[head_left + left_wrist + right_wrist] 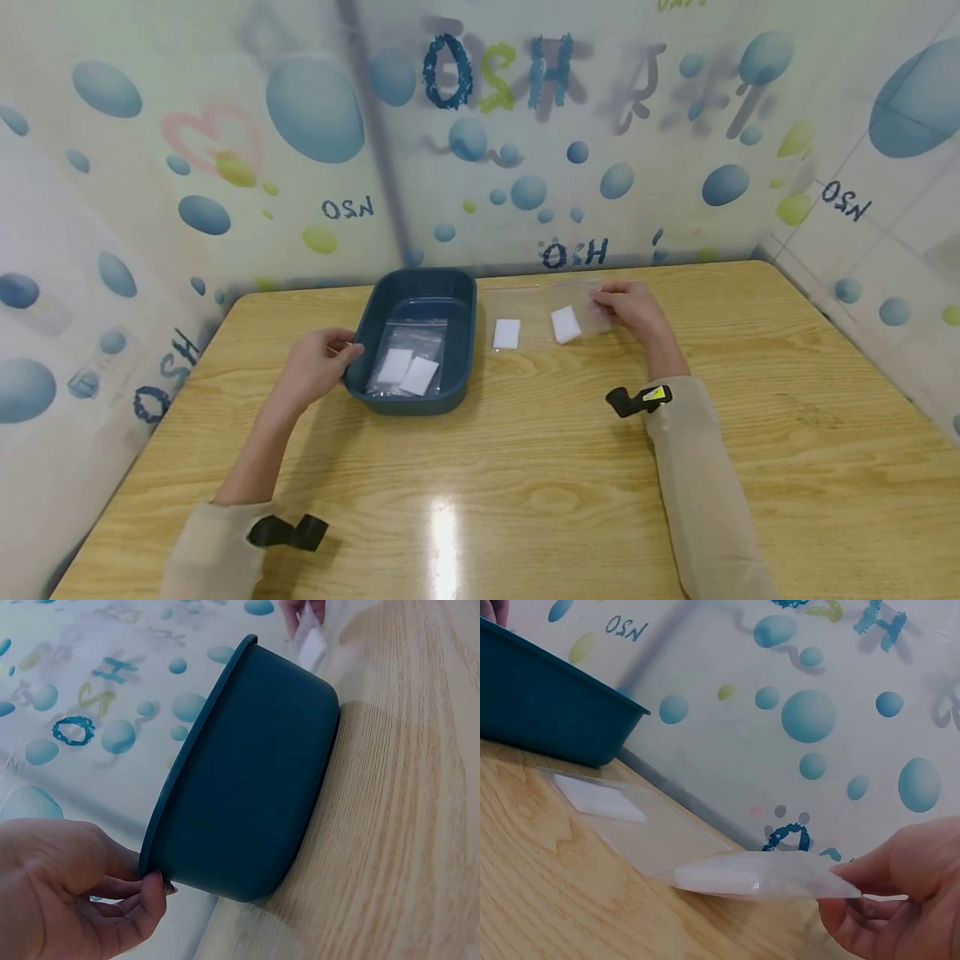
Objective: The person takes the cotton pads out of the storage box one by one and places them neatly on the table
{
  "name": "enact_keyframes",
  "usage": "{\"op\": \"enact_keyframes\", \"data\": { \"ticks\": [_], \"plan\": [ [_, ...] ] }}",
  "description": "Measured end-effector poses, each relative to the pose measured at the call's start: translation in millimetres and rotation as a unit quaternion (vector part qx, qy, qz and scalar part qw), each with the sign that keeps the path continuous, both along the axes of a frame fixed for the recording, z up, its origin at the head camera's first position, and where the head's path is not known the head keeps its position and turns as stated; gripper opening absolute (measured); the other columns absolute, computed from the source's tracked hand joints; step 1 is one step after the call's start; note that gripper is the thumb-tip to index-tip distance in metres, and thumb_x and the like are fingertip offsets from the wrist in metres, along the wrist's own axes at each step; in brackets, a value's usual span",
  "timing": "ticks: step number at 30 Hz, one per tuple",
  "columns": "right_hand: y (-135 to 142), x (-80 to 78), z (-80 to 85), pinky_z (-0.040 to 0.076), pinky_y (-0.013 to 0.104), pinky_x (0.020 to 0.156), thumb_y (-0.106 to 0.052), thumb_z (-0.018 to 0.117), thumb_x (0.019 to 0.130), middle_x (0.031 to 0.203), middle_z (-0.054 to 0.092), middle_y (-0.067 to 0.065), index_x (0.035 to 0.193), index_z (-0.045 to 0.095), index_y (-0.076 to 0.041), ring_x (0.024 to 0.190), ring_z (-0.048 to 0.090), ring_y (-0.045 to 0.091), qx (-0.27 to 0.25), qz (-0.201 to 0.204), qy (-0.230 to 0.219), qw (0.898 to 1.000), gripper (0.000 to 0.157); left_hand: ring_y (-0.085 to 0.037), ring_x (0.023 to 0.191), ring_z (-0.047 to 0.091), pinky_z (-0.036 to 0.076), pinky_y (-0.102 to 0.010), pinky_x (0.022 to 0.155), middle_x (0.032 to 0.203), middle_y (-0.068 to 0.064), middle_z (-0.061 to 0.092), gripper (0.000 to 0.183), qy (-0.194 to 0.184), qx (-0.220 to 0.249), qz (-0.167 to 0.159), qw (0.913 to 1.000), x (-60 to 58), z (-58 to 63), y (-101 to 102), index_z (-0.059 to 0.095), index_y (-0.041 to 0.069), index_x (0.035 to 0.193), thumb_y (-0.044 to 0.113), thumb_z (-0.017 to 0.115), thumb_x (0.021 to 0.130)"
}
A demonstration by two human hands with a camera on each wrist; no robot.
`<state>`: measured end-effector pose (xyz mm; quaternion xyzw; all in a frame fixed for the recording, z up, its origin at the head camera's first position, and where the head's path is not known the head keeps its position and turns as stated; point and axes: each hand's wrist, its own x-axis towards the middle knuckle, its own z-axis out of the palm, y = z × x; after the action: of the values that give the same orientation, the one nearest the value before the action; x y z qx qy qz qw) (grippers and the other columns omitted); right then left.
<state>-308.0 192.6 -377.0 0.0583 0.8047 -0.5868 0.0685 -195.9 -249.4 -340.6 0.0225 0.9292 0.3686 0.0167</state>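
Observation:
A dark blue plastic tub (412,407) stands toward the back of the wooden table, and my left hand (318,362) pinches its left rim between thumb and fingers. Inside the tub lie clear zip bags (418,335) with white rectangular pieces in them. My right hand (632,308) pinches the right edge of a clear plastic bag (795,876) holding a white piece (566,325). That bag is lifted a little at the pinched side. Just left of it, another clear bag (528,312) with a white piece (507,334) lies flat on the table beside the tub.
The wooden table (540,483) reaches to a pale wall (510,225) printed with blue and green drops and lettering. Black wrist cameras (637,400) sit on both sleeves. A bright reflection shows on the tabletop in front.

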Motion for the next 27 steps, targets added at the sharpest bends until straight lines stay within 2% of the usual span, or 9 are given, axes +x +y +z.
{"op": "enact_keyframes", "data": {
  "ticks": [9, 20, 24, 27],
  "plan": [
    [2, -0.6, -5.0, 0.046, 0.018, 0.067, -0.019, 0.059, 0.104, 0.111, 0.06, 0.017, 0.128, 0.063, 0.008, 0.085, 0.055, 0.016, 0.095, -0.022, 0.011, 0.995, 0.037, -0.04, 0.103, 0.064, 0.06, -0.037, 0.071, 0.121, -0.032, 0.061, 0.043, 0.0, 0.002, -0.001, 1.0, -0.2, -0.2, -1, 0.052, -0.015, 0.136, 0.015, 0.056, 0.105],
    [-1, 1.6, -12.7, 0.048, 0.013, 0.059, -0.016, 0.062, 0.102, 0.106, 0.063, 0.02, 0.118, 0.068, 0.009, 0.076, 0.057, 0.014, 0.119, -0.069, 0.048, 0.989, 0.03, -0.041, 0.105, 0.063, 0.06, -0.037, 0.071, 0.121, -0.031, 0.062, 0.043, -0.001, -0.002, -0.001, 1.0, -1.0, -0.6, 0, 0.053, -0.014, 0.136, 0.014, 0.056, 0.105],
    [-4, 0.9, -14.4, 0.047, 0.017, 0.06, -0.014, 0.062, 0.101, 0.103, 0.064, 0.02, 0.114, 0.069, 0.009, 0.078, 0.056, 0.018, 0.147, -0.072, 0.054, 0.985, 0.028, -0.04, 0.103, 0.064, 0.059, -0.037, 0.071, 0.121, -0.031, 0.062, 0.043, -0.001, -0.003, 0.0, 1.0, -0.8, -0.4, 0, 0.053, -0.014, 0.136, 0.015, 0.056, 0.105],
    [-5, 0.7, -15.8, 0.048, 0.024, 0.066, -0.014, 0.061, 0.1, 0.104, 0.064, 0.021, 0.113, 0.069, 0.009, 0.084, 0.056, 0.024, 0.169, -0.071, 0.061, 0.981, 0.028, -0.039, 0.101, 0.065, 0.06, -0.037, 0.071, 0.122, -0.031, 0.062, 0.043, -0.002, 0.0, 0.0, 1.0, -0.9, -0.3, 0, 0.053, -0.014, 0.137, 0.015, 0.056, 0.105]
  ]
}}
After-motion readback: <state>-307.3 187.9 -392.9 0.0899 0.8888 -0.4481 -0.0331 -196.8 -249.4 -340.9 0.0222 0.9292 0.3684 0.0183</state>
